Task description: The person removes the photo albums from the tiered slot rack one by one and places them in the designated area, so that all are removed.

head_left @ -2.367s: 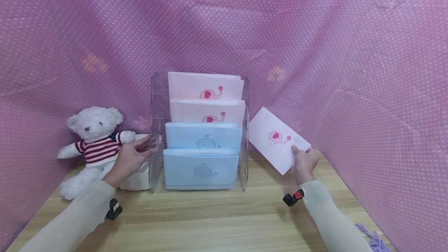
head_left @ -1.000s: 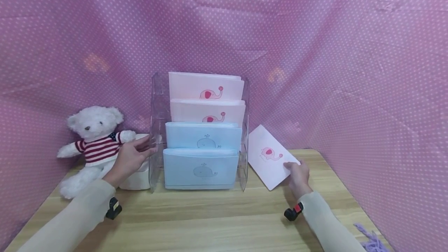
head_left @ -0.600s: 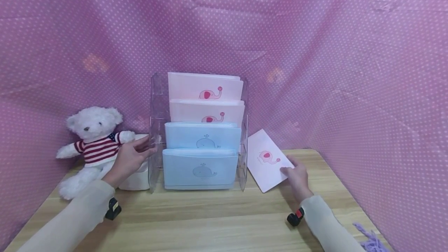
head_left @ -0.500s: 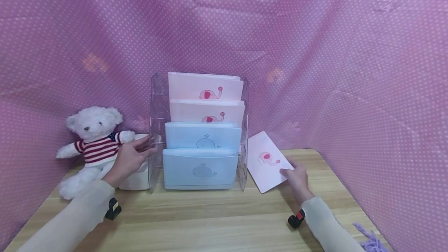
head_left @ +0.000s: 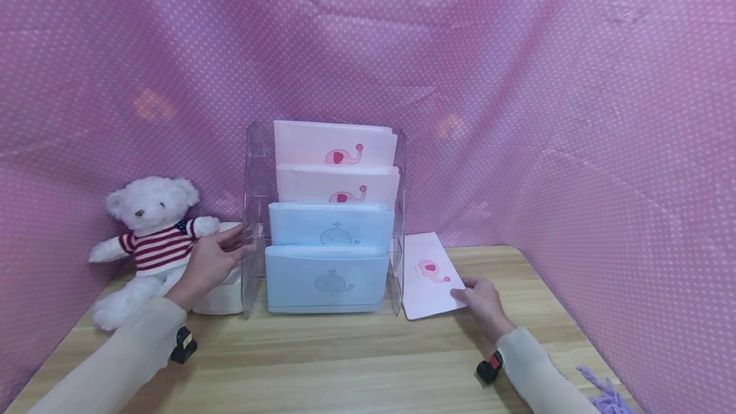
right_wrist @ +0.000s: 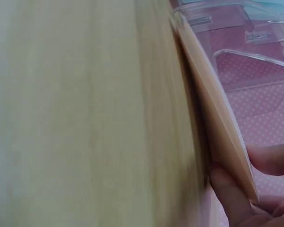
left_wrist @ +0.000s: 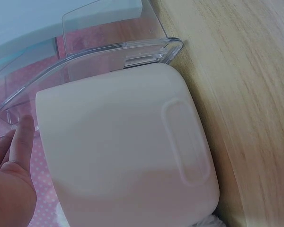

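Observation:
My right hand (head_left: 483, 302) pinches a thin pink notebook (head_left: 432, 283) with an elephant drawing by its right edge, thumb on the front. The notebook lies low over the table, tilted, beside the right wall of a clear acrylic rack (head_left: 398, 273). In the right wrist view, thumb and fingers (right_wrist: 229, 194) sit on either side of the notebook (right_wrist: 222, 113). At the rack's left wall, my left hand (head_left: 213, 264) has its fingertips against the plastic. The left wrist view shows those fairly straight fingers (left_wrist: 22, 142) at the rack's edge (left_wrist: 118, 46).
Pink elephant notebooks (head_left: 336, 145) fill the rack's upper tiers, blue whale notebooks (head_left: 328, 280) the lower ones. A white container (head_left: 221, 299) stands left of the rack, beside a teddy bear (head_left: 152, 209). Purple yarn (head_left: 606, 391) lies at the right table edge. Pink dotted cloth (head_left: 575, 114) hangs behind.
My right hand has brought the pink notebook down and slightly left, from raised beside the rack to low at the table, turning it as it tilted flatter. My left hand stays at the rack.

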`<action>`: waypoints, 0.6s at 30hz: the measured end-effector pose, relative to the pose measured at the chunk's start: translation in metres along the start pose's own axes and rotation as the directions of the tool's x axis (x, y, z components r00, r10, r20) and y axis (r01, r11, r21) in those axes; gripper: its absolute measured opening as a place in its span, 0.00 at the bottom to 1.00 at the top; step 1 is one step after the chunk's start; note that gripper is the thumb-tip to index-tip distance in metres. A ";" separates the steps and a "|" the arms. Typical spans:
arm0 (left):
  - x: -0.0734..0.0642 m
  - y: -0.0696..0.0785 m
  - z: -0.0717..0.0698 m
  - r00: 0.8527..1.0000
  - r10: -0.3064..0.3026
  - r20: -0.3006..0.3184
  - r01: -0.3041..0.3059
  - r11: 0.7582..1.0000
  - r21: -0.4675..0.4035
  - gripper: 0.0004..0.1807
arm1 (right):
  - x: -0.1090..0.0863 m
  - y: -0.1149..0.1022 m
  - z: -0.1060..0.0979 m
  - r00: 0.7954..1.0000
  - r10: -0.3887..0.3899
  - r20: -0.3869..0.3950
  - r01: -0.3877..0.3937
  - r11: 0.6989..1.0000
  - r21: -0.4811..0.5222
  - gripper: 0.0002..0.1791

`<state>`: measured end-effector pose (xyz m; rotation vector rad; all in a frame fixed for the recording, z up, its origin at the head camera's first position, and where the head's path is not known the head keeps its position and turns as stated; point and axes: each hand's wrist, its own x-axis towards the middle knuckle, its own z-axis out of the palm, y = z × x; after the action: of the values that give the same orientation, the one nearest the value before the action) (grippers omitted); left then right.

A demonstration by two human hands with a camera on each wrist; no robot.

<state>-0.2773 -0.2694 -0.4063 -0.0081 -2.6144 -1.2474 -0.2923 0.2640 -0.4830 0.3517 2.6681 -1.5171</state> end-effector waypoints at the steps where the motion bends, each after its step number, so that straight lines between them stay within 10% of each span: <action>1: 0.000 0.000 0.000 1.000 0.000 0.000 0.000 1.000 -0.001 0.35 | 0.000 0.000 0.000 1.000 0.002 0.007 -0.002 1.000 -0.010 0.31; 18: 0.001 -0.001 0.001 1.000 -0.009 -0.001 0.009 1.000 0.009 0.36 | 0.006 -0.002 0.008 0.993 -0.114 0.008 0.113 0.976 -0.188 0.31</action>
<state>-0.2786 -0.2689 -0.4077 0.0053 -2.6223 -1.2378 -0.2986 0.2575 -0.4866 0.1940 2.8483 -1.2746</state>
